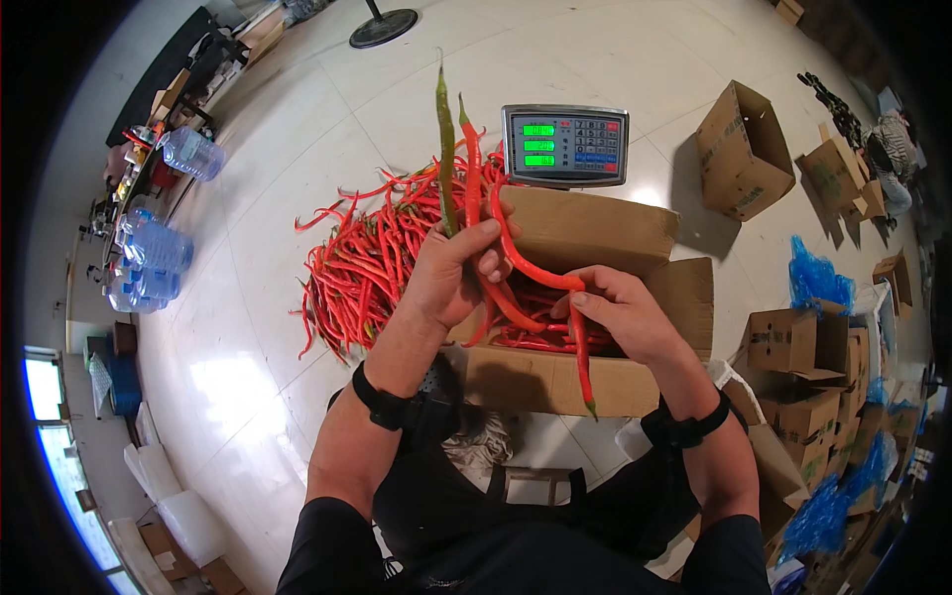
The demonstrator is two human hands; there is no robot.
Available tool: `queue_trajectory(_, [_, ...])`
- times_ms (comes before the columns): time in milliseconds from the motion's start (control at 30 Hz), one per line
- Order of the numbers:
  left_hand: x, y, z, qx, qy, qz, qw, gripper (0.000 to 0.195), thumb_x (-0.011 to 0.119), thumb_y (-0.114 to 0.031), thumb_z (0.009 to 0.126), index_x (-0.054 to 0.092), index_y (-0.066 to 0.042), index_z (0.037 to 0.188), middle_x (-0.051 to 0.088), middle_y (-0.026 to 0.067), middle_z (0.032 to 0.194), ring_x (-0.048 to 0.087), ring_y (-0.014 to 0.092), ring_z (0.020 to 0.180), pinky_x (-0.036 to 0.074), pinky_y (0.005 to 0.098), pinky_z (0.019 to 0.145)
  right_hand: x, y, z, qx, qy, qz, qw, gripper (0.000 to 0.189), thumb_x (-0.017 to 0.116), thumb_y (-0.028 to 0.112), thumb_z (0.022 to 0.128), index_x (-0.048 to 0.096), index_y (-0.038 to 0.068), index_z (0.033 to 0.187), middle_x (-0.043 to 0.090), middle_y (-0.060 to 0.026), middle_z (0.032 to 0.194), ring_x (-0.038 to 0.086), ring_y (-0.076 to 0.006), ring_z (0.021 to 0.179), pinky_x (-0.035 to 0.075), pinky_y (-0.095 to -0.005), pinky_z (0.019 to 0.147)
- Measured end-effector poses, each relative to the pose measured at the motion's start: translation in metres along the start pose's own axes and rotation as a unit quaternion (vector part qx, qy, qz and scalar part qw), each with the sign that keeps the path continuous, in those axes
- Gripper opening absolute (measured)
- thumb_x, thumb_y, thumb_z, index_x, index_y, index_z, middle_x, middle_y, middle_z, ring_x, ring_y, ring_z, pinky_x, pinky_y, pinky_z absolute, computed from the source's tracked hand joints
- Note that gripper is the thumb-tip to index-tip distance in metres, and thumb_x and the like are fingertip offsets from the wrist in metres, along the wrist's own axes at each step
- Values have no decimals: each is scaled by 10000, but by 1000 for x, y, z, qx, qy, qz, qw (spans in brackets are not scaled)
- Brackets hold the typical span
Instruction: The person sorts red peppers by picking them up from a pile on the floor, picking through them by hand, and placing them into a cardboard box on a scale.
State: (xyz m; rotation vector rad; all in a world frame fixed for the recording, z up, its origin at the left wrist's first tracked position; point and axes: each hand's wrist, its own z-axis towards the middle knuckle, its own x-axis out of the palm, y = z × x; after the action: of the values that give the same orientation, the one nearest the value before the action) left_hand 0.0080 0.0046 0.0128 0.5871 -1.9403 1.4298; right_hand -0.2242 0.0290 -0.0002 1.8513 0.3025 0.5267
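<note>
My left hand (457,271) grips several long chili peppers, among them a dark green one (445,149) and a red one (472,167), both pointing up and away from me. My right hand (621,305) pinches red chili peppers between thumb and fingers; one (580,357) hangs down with its green stem lowest. Another red pepper (532,269) curves from near my left hand to my right fingertips. Below both hands stands an open cardboard box (565,383) with red chilies (535,338) inside. A large heap of red chilies (364,271) lies on the floor to the left.
Behind the box rises a scale's lit display with keypad (565,145). An open carton (732,160) stands at the right, with stacked cartons (803,424) and blue plastic (818,275) nearer the wall. Clear plastic bottles (160,242) are at the left, and a round stand base (383,28) is at the top.
</note>
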Motion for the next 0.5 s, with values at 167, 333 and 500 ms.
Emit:
queue_trajectory(167, [2, 6, -3, 18, 13, 42, 999, 150, 675, -31, 846, 637, -28, 992, 656, 50, 810, 523, 90, 560, 456, 265, 545, -5, -12, 7, 46, -48, -47, 997, 201, 570, 81, 903, 576, -53, 1053, 663, -94, 888, 588, -107, 732, 499, -260, 671])
queue_trajectory(333, [0, 7, -3, 24, 24, 33, 999, 133, 691, -3, 823, 646, -25, 946, 674, 76, 851, 536, 91, 576, 470, 264, 561, -6, -11, 9, 38, -51, -100, 993, 189, 601, 75, 883, 590, -53, 1021, 663, -86, 857, 589, -107, 750, 496, -263, 686])
queue_trajectory(500, [2, 10, -2, 31, 16, 55, 998, 135, 699, -1, 816, 655, -17, 943, 681, 87, 844, 537, 92, 574, 485, 262, 569, 2, -17, 5, -64, -60, -291, 953, 195, 598, 68, 889, 598, -20, 1063, 670, -130, 887, 633, -197, 784, 503, -302, 736])
